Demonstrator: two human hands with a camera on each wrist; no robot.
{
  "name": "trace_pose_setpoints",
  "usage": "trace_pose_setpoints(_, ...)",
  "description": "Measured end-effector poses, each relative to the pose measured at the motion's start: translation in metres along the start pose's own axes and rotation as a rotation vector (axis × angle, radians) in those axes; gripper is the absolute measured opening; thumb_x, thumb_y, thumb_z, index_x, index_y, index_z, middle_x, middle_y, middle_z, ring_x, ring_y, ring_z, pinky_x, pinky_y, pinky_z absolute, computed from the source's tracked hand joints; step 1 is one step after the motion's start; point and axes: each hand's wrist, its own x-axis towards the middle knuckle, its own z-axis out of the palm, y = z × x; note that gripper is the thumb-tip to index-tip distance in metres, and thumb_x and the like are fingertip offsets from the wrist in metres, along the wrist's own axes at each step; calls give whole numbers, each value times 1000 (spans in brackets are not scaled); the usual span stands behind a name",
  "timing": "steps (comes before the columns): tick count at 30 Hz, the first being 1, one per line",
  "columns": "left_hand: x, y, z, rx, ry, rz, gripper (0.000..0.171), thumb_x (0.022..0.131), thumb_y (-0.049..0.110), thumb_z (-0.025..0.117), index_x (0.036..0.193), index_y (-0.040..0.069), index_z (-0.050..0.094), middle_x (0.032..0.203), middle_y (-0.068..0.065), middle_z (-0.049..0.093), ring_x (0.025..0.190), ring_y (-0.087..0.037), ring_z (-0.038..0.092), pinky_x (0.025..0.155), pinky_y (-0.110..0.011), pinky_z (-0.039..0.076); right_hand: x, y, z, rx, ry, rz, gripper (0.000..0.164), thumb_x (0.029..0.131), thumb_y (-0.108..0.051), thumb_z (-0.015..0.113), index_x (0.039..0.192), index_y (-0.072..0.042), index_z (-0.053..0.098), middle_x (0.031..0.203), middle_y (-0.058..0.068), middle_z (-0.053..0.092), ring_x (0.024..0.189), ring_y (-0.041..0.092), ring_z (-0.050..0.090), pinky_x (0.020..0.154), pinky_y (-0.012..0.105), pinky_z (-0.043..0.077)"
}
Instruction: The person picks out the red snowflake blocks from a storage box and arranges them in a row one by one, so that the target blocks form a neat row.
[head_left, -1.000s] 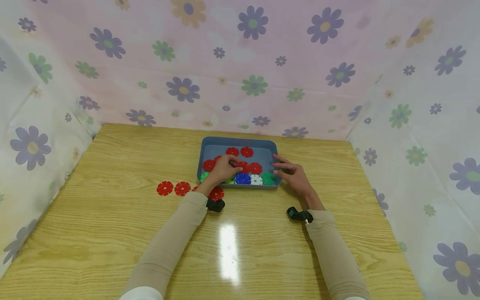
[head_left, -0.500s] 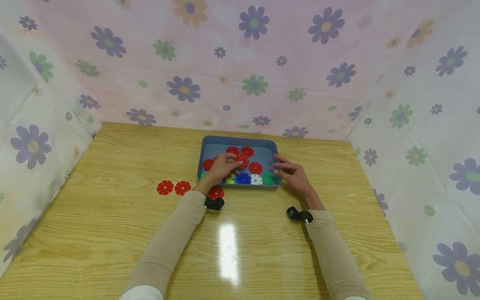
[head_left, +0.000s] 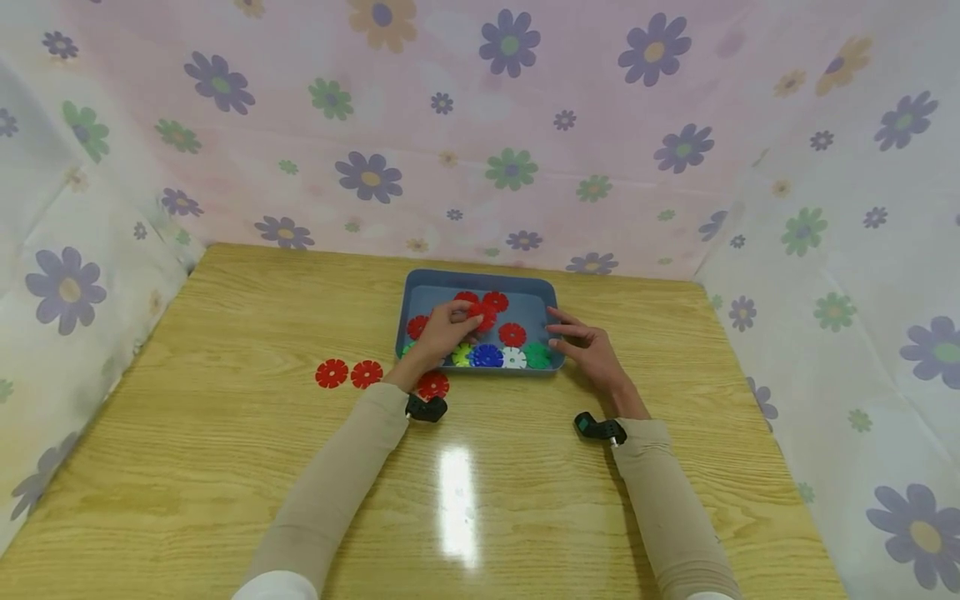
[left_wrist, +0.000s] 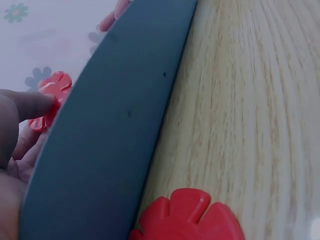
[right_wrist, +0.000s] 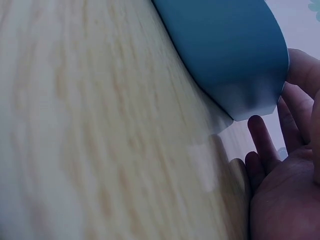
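Red disc (head_left: 485, 317) in left hand (head_left: 440, 333), clear of tray rim (head_left: 480, 278).

Head cam: high, facing forward/down, wide; whole tray (head_left: 534, 310) and most of table (head_left: 525, 492) in frame. Left wrist: low, rolled, close on tray's outer wall. Right wrist: likewise, at a tray corner. Head/left share the held red disc (head_left: 485, 314).

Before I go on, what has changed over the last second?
The left hand has shifted slightly left and up in the head view, with a red flower disc pinched between thumb and fingers. No disc was visibly let go. The tray, the right hand at its right end and the two leftmost red discs on the table stayed put.
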Motion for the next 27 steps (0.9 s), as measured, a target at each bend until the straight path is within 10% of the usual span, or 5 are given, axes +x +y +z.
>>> trace_pose_setpoints(13,-25,22,-4,-57,-9,49,49,101,14,64,146,-2,50,101,-26,74,100,-51,68,88,-36,60,-1,-1,0,4,-11,5,36,96,2,66,125,23,58,157,22,42,150,26,36,106,19,45)
trace_pose_setpoints(22,-63,28,3,-57,-94,47,53,104,15,61,147,-9,45,104,-34,71,87,-37,76,88,-48,59,-1,-1,0,-3,-9,5,34,97,3,64,125,22,59,157,24,41,150,25,36,106,18,45)
trace_pose_setpoints(27,-83,13,8,-88,-205,42,31,104,10,59,123,-14,61,99,-31,73,89,-41,75,84,-45,60,0,0,0,-15,-4,6,33,96,3,65,124,21,60,157,22,43,148,20,40,106,18,45)
